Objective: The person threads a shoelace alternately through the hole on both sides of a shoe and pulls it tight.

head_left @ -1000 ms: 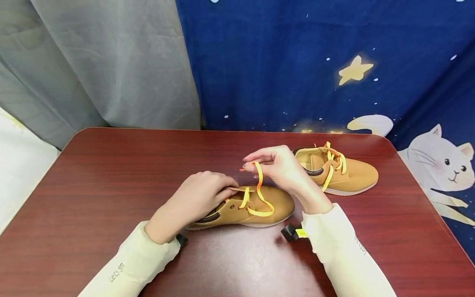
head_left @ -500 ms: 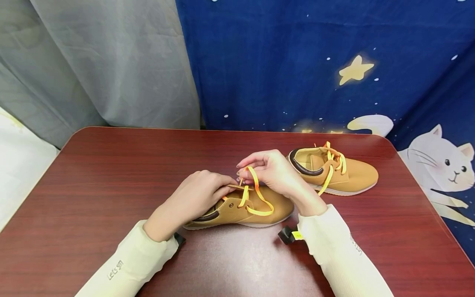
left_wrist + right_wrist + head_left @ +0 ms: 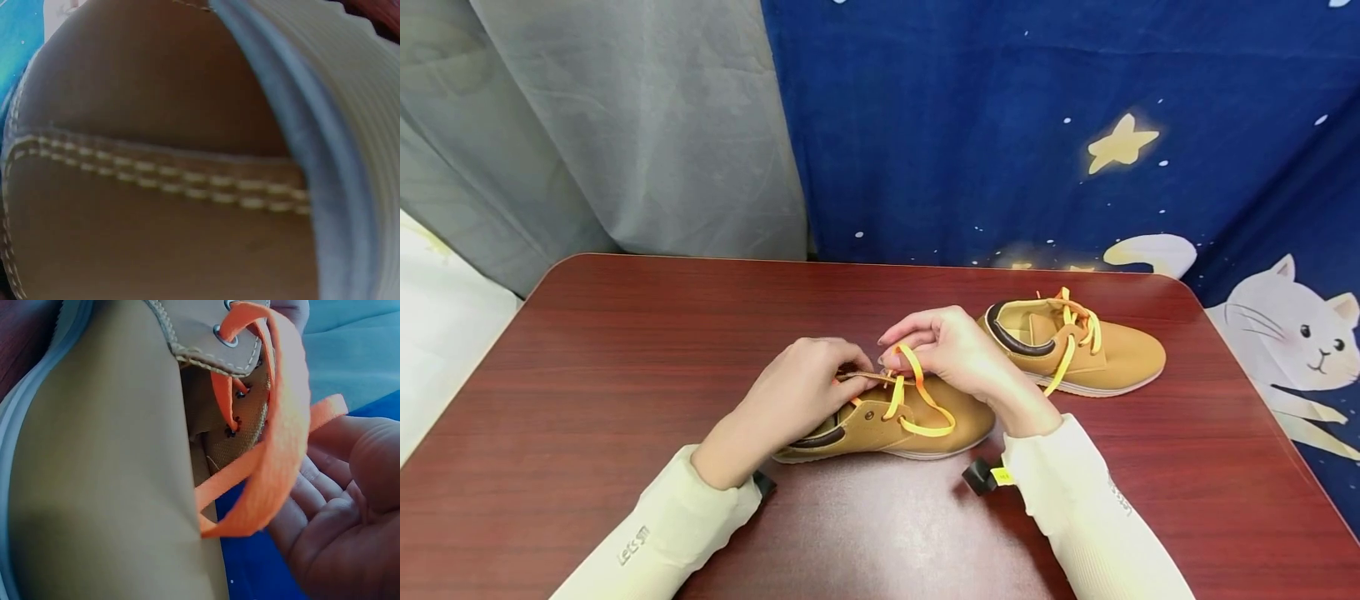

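Observation:
A tan lace-up shoe (image 3: 955, 408) lies in front of me with its toe to the right. My left hand (image 3: 797, 392) pinches its far eyelet flap between thumb and fingers. Above the flap, my right hand (image 3: 951, 354) pinches the yellow-orange shoelace (image 3: 925, 432) near its end, and the lace loops down to the near eyelets. In the right wrist view the lace (image 3: 287, 425) looks orange and runs through eyelets under the flap; the right hand (image 3: 350, 494) is beside it. The left wrist view holds the shoe's stitched side (image 3: 156, 237) close up.
A second tan shoe (image 3: 1120, 358), laced in yellow, stands at the back right, close beyond the right hand. Both shoes are on a reddish-brown table (image 3: 625, 333). Behind it hang a grey curtain (image 3: 662, 125) and a blue one (image 3: 925, 125) with stars and a cat.
My right hand has moved down and a little left, bringing the lace end to the far flap. The left fingers have shifted slightly on the flap. The second shoe stays put.

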